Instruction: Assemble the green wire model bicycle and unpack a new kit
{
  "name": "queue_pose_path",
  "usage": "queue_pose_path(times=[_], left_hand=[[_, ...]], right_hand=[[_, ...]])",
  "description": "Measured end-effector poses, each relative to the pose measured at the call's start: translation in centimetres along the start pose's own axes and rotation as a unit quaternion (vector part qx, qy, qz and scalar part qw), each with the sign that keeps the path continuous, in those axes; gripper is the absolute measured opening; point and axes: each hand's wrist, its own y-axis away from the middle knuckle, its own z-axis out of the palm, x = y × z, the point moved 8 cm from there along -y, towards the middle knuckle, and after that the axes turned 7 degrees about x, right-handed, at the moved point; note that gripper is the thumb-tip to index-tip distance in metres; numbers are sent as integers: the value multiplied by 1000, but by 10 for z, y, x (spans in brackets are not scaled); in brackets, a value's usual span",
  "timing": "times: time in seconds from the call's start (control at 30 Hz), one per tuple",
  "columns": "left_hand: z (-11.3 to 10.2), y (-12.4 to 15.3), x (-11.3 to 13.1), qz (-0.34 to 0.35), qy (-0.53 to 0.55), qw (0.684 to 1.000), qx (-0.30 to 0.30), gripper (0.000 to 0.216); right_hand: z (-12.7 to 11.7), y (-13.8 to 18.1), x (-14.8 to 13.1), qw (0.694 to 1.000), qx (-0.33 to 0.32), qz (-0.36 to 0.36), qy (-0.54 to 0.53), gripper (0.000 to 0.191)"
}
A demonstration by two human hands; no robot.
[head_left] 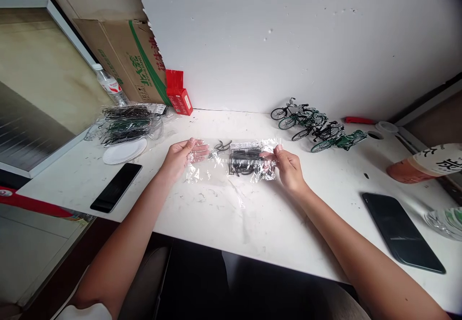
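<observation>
A clear plastic bag is stretched between my two hands above the white table. Dark model parts and a printed paper lie inside its right half; the left half holds nothing that I can see. My left hand pinches the bag's left end between thumb and fingers, which show through the film. At the other end, my right hand grips the bag the same way, thumb on top. Just behind the bag, a small pair of pliers rests on the table, partly covered by the film.
Several small model bicycles stand at the back right. Bagged parts are piled at the left, by a white disc. Phones lie left and right. Bottles stand at the right edge; a red box sits behind.
</observation>
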Motion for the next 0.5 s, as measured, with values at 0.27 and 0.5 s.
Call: queue_pose_path(times=[0.27, 0.5], left_hand=[[1, 12, -14, -75, 4, 996, -57, 68], [-12, 29, -11, -46, -56, 991, -109, 62]], right_hand=[[-2, 3, -12, 1000, 28, -10, -5, 76], [-8, 0, 3, 998, 45, 4, -34, 64]])
